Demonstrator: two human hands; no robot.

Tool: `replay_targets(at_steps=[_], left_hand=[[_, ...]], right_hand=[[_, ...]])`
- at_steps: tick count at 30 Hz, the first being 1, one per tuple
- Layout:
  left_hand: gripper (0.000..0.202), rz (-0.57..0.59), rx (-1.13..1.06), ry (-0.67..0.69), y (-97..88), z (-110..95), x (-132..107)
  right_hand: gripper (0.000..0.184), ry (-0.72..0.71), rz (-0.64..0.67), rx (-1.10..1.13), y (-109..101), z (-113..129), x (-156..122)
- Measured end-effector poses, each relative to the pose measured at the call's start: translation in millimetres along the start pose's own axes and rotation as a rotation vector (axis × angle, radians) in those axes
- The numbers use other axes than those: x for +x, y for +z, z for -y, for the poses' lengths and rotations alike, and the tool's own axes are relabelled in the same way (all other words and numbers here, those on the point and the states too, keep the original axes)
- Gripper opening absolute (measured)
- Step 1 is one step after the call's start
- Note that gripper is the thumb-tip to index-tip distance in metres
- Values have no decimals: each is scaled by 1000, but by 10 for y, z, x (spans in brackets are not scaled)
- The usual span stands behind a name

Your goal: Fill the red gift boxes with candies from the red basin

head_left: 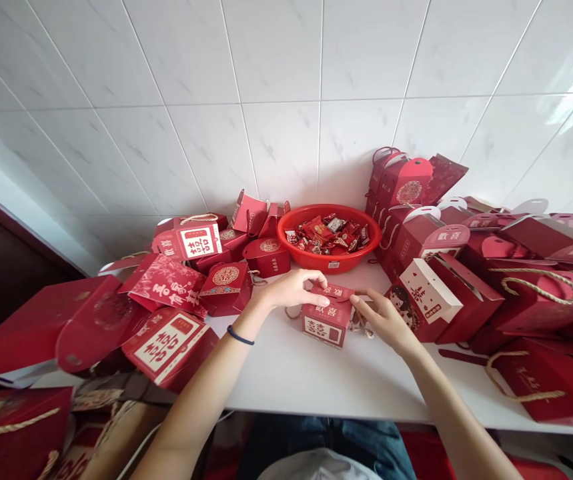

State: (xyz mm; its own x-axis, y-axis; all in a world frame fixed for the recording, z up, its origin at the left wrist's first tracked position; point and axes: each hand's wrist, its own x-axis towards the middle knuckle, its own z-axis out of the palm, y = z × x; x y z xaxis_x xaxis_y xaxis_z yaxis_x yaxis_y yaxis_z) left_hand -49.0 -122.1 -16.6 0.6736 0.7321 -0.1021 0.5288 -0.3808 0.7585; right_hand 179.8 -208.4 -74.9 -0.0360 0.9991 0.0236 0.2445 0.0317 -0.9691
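A small red gift box point(327, 319) with white lettering stands on the white table point(316, 373), just in front of me. My left hand point(293, 288) rests on the box's top flap at its left, fingers curled and pressing it. My right hand point(383, 319) pinches the right end of the same flap. A dark band circles my left wrist. Behind the box sits a red plastic basin point(291, 230) filled with wrapped candies point(330, 235).
Red gift boxes and bags are heaped at the left point(176, 287) and right point(466, 280), some with rope handles. More bags point(11, 427) lie lower left. A white tiled wall point(286, 100) rises behind the table.
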Motion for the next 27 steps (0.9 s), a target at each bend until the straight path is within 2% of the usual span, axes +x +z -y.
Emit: replay_targets(at_steps=[3, 5, 7, 9, 12, 15, 19, 22, 27], left_hand=[[41, -53, 4, -16, 34, -19, -24], [40, -86, 17, -28, 53, -47, -41], [41, -106, 24, -44, 73, -88, -59], [41, -126, 35, -65, 99, -138, -77], [39, -172, 90, -64, 147, -218, -108], [34, -195, 131, -38, 174, -283, -146], [26, -143, 78, -54, 108, -317, -210], [34, -138, -122, 7, 2, -352, -281], [41, -135, -517, 220, -72, -564, -390]], right_hand=[[65, -16, 21, 125, -47, 123, -67], [60, -102, -81, 178, -87, 244, -94], [48, -198, -204, 223, -115, 381, -109], [37, -274, -253, 257, -114, 509, -113], [29, -346, -187, 192, -37, 618, -101], [25, -376, -75, -110, 111, 593, -69], [36, -367, -29, -439, 276, 477, -17], [37, -360, -22, -491, 286, 462, 14], [33, -355, 63, -438, 181, 611, 23]])
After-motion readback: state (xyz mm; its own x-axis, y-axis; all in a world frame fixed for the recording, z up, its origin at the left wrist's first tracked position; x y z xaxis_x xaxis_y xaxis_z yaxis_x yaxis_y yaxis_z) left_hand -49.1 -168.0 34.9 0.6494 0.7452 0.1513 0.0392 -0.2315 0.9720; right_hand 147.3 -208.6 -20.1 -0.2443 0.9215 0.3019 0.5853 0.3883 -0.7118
